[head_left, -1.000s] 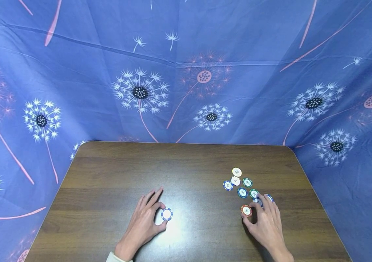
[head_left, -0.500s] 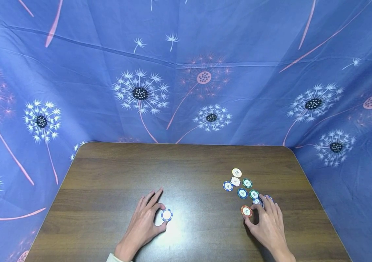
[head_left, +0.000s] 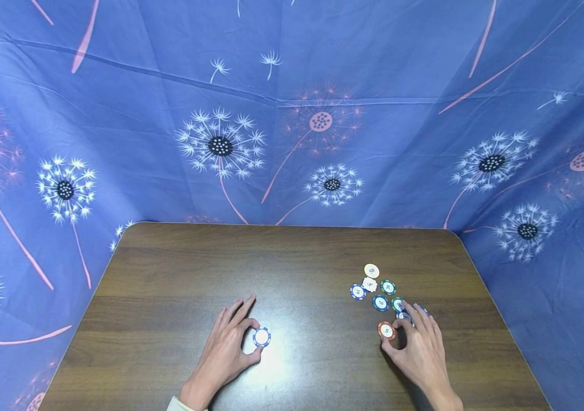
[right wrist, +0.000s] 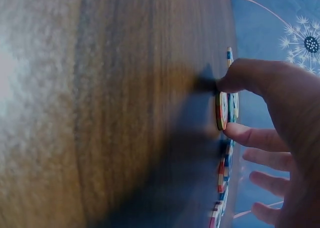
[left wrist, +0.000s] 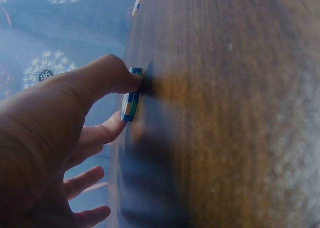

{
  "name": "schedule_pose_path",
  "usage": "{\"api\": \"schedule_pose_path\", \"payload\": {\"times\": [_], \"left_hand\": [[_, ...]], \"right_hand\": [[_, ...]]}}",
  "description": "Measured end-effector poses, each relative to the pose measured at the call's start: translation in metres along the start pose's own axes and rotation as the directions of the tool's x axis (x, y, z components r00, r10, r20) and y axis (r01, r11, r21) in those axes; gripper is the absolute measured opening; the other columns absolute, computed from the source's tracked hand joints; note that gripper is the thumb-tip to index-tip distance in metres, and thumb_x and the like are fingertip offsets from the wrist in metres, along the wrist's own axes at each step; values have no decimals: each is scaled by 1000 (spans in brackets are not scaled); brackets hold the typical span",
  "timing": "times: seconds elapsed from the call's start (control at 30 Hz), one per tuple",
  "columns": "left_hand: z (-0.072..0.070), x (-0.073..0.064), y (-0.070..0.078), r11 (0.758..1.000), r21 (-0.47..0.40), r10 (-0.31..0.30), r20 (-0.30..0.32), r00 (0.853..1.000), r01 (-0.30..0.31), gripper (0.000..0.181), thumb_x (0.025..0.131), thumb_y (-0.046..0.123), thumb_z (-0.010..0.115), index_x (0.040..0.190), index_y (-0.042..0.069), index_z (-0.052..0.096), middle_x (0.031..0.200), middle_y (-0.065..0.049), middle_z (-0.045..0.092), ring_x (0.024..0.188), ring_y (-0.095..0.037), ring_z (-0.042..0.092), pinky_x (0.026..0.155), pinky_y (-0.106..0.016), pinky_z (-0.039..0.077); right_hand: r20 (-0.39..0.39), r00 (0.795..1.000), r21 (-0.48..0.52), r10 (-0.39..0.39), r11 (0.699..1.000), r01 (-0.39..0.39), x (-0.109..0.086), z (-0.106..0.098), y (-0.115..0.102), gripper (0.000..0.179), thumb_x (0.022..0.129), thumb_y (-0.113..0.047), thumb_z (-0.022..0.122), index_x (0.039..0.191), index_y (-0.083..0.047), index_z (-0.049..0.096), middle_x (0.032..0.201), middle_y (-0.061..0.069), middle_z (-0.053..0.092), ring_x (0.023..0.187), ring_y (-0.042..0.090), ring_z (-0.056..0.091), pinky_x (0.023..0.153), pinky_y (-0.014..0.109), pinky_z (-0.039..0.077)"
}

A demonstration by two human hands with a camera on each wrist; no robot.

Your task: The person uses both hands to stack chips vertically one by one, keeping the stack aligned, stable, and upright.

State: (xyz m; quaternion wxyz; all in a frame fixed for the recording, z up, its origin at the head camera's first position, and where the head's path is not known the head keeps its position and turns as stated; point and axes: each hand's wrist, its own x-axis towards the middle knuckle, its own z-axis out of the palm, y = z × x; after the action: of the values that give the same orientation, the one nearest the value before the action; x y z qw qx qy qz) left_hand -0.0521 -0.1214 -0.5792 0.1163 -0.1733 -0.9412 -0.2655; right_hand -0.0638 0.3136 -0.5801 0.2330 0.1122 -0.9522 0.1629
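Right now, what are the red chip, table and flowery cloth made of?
The red chip looks like smooth hard plastic, maybe clay: crisp rim, printed face. The table seems glossy wood or wood-look laminate, with grain and a bright reflection. The flowery cloth looks like matte fabric, with creases and folds.

I see a broad lane of table (head_left: 209, 257) from the left hand (head_left: 224, 347) toward twelve o'clock, stopping at the hanging cloth (head_left: 271, 171). Around the right hand (head_left: 419, 345), loose chips (head_left: 380, 302) obstruct ten to twelve; three is passable.
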Motion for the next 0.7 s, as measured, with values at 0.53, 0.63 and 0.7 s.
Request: {"api": "schedule_pose_path", "payload": {"times": [0.53,0.63,0.7], "left_hand": [[0,1,0,1000,-1,-1,2,1000,1,36,67,30,95,93,20,73,164,-10,51,145,-41,51,118,-71,35],[0,1,-1,1000,1,0,-1,1000,0,35,67,30,94,93,20,73,163,-10,52,145,-41,51,118,-71,36],[0,1,-1,1000,2,4,-4,1000,-4,35,66,30,94,93,19,73,163,-10,52,144,-41,51,118,-72,36]], "right_hand": [[63,998,20,30,999,-31,3,1,4,37,58,-28,92,80,-15,64,145,27,61,136,49,50,111,76,32],[75,996,19,40,999,-41,4,1,3,37,59,-28,92,80,-16,64,146,27,60,137,50,49,111,76,32],[86,995,19,49,999,-50,4,1,2,37,60,-27,93,80,-15,64,147,28,60,138,50,49,112,76,31]]}}
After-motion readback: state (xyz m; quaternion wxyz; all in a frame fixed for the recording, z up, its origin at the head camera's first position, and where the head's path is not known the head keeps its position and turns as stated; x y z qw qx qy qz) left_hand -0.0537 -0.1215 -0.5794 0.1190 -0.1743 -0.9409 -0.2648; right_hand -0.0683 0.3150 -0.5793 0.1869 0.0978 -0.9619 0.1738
